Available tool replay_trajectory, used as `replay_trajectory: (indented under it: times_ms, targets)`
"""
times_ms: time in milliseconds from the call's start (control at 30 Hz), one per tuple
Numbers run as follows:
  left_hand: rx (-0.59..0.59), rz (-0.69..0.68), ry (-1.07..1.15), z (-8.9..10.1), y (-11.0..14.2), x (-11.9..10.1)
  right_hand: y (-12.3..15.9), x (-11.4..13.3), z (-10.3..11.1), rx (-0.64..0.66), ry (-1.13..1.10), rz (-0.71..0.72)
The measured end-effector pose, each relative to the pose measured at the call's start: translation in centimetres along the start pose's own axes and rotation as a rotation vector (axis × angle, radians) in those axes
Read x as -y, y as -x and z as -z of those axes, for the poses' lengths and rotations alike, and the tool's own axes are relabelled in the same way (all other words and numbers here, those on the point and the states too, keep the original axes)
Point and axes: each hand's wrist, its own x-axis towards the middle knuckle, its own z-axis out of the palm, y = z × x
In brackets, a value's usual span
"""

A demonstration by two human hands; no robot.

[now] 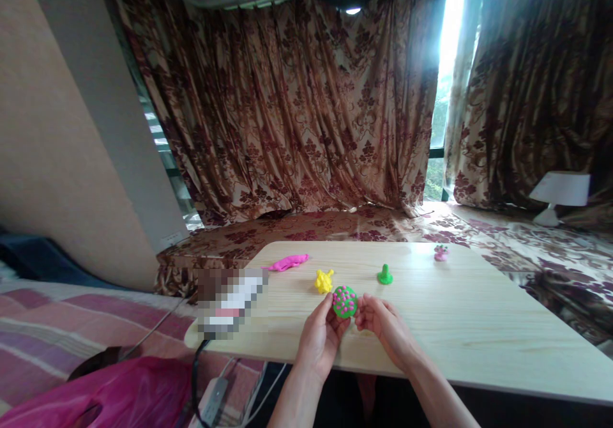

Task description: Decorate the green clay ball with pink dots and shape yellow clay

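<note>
A round green modelling-clay piece [345,302] covered with pink dots is held up over the near part of the table. My left hand [322,333] grips it from the left, thumb at its edge and fingers underneath. Close to its right edge is my right hand [383,326], fingers curled together in a pinch; whatever they hold, if anything, is too small to make out. Just beyond the dotted piece lies a lumpy yellow clay piece [324,281]. Farther right stands a green clay shape [385,275] with a wide base and a narrower upright stem.
The pale wooden table [479,332] also carries a long pink clay piece [290,262], a small pink-and-green figure [441,253] and a blurred device [234,303] with a black cable. A power strip [213,402] lies below the left edge. A white lamp [560,188] stands far right.
</note>
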Motion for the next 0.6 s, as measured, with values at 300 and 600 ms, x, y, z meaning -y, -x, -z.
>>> replay_trajectory:
  times_ms: [300, 600]
  targets:
    - [0.028, 0.011, 0.039, -0.10, 0.18, -0.11, 0.20, 0.08, 0.11, 0.009, 0.064, 0.062]
    - [0.063, -0.020, -0.007, 0.06, 0.09, 0.35, 0.26, 0.20, -0.21, 0.069, 0.031, 0.052]
